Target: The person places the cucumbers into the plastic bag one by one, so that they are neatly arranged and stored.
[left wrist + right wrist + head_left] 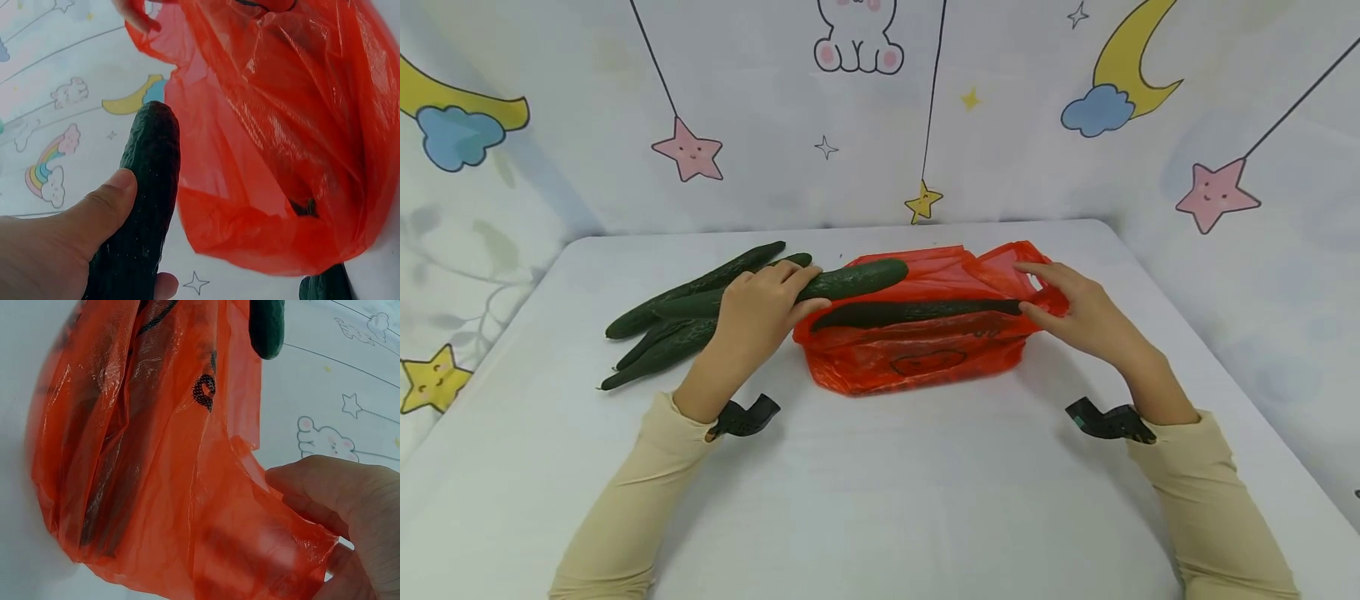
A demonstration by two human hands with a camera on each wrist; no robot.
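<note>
My left hand [758, 304] grips a dark green cucumber [861, 280], thumb along its side in the left wrist view. The cucumber's front end hangs over the left part of a red plastic bag [917, 354]. Another cucumber [917, 313] lies lengthwise in the bag's opening. At the bag's right end, my right hand [1078, 308] holds the handle edge, with some fingers behind the film in the right wrist view. Under and beyond the left hand rest several loose cucumbers [658, 354], partly hidden by that hand.
A white table [880, 500] carries everything. Behind it hangs a pale cloth backdrop [775, 108] printed with stars, moons and clouds. A dark strap [745, 417] is on the left wrist, and a similar strap [1108, 421] on the right.
</note>
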